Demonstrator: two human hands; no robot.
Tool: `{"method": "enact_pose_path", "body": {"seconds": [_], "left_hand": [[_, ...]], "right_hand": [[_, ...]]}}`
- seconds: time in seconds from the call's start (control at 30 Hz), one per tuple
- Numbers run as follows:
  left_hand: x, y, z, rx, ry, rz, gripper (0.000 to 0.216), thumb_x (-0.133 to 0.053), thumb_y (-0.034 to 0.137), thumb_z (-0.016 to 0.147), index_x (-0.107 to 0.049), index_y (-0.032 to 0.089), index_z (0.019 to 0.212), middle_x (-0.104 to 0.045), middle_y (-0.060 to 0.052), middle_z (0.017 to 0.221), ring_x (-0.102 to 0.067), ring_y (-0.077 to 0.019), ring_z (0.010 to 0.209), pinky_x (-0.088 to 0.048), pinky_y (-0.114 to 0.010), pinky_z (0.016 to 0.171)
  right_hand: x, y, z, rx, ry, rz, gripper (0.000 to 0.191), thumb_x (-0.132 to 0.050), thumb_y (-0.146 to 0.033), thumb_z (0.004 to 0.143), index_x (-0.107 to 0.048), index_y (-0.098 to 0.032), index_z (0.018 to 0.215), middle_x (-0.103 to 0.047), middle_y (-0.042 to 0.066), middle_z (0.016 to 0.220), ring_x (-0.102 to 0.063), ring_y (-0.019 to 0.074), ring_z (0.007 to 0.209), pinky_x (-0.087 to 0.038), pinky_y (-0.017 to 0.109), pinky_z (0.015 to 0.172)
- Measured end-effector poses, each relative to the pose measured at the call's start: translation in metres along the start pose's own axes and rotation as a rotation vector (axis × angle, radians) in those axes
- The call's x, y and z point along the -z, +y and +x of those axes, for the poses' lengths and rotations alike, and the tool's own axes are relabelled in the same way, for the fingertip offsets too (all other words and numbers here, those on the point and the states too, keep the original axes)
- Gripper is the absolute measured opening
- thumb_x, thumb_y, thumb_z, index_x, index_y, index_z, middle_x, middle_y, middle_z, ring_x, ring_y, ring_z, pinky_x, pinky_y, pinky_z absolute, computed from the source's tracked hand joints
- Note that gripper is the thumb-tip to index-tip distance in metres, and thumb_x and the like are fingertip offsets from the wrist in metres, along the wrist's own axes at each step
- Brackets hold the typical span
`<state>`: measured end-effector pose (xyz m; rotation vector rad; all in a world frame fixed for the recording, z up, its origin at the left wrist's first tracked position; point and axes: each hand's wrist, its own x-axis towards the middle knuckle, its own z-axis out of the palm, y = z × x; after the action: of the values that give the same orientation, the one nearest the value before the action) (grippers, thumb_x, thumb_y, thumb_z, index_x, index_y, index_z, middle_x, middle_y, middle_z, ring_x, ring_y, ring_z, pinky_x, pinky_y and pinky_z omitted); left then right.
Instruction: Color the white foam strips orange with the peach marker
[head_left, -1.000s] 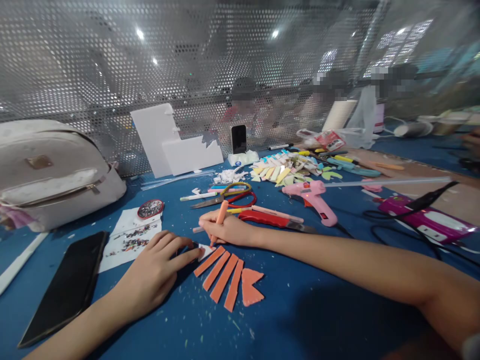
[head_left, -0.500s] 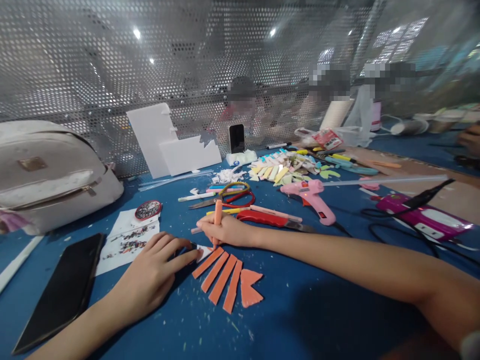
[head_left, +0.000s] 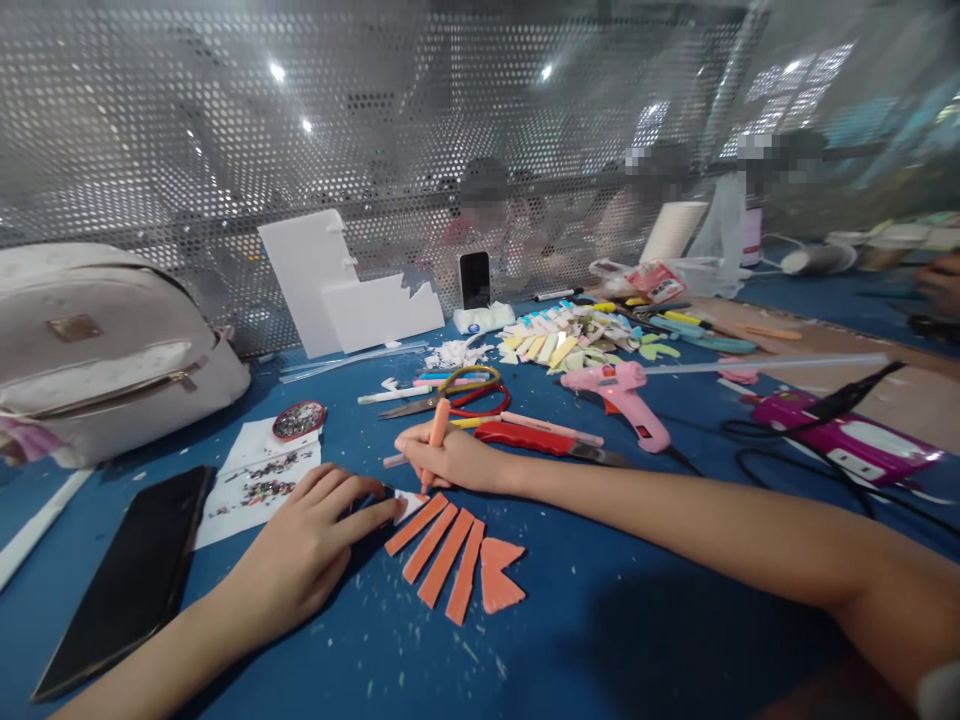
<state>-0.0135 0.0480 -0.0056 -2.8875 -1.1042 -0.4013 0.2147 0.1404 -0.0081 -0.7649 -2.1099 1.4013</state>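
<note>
My right hand (head_left: 450,458) is closed round an orange marker (head_left: 439,428), held tilted with its tip low on a small white foam piece (head_left: 411,504). The foam piece shows some orange by the marker tip. My left hand (head_left: 330,525) holds the other end of this piece at its fingertips, against the blue table; the fingers partly hide it. Just in front lie several orange strips (head_left: 451,555), fanned out side by side. A notched orange piece (head_left: 501,575) is to their right.
Behind my right hand lie scissors (head_left: 469,390) and a red utility knife (head_left: 525,438). A pink glue gun (head_left: 626,395) rests farther right, near a purple power strip (head_left: 847,435). On the left are a black tablet (head_left: 127,580), a paper with small beads (head_left: 259,490) and a white backpack (head_left: 112,350).
The marker has tilted more to the right at its top, and its tip has shifted slightly left on the foam piece. My left hand has stayed in place.
</note>
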Motion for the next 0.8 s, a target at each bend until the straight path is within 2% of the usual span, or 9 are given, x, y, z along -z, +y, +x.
{"method": "enact_pose_path", "body": {"seconds": [0.3,0.6,0.8], "left_hand": [[0.0005,-0.0003,0.001,0.001,0.003,-0.001,0.055,-0.034,0.004,0.091,-0.052,0.029,0.137,-0.057,-0.008,0.127,-0.051,-0.0227,0.102,-0.042,-0.04,0.09],[0.0011,0.001,0.0007,0.005,0.0,-0.007,0.056,-0.031,0.003,0.093,-0.05,0.029,0.138,-0.055,-0.008,0.127,-0.048,-0.0233,0.104,-0.04,-0.041,0.091],[0.001,0.0,0.0003,0.005,-0.01,-0.01,0.061,-0.033,-0.001,0.088,-0.049,0.03,0.139,-0.054,-0.008,0.128,-0.047,-0.0238,0.103,-0.039,-0.04,0.09]], "right_hand": [[-0.0003,0.0004,0.0006,0.004,0.008,0.021,0.046,-0.046,-0.038,0.1,-0.045,-0.018,0.058,-0.049,-0.004,0.052,-0.047,0.0088,0.048,-0.043,0.023,0.058],[0.0001,-0.0013,0.0,-0.005,0.024,0.05,0.047,-0.045,-0.036,0.101,-0.045,-0.018,0.058,-0.046,-0.004,0.051,-0.047,0.0093,0.05,-0.038,0.022,0.053],[-0.0005,-0.002,0.0006,0.004,0.026,0.066,0.048,-0.045,-0.035,0.101,-0.043,-0.018,0.057,-0.047,-0.005,0.051,-0.045,0.0086,0.048,-0.041,0.022,0.056]]}}
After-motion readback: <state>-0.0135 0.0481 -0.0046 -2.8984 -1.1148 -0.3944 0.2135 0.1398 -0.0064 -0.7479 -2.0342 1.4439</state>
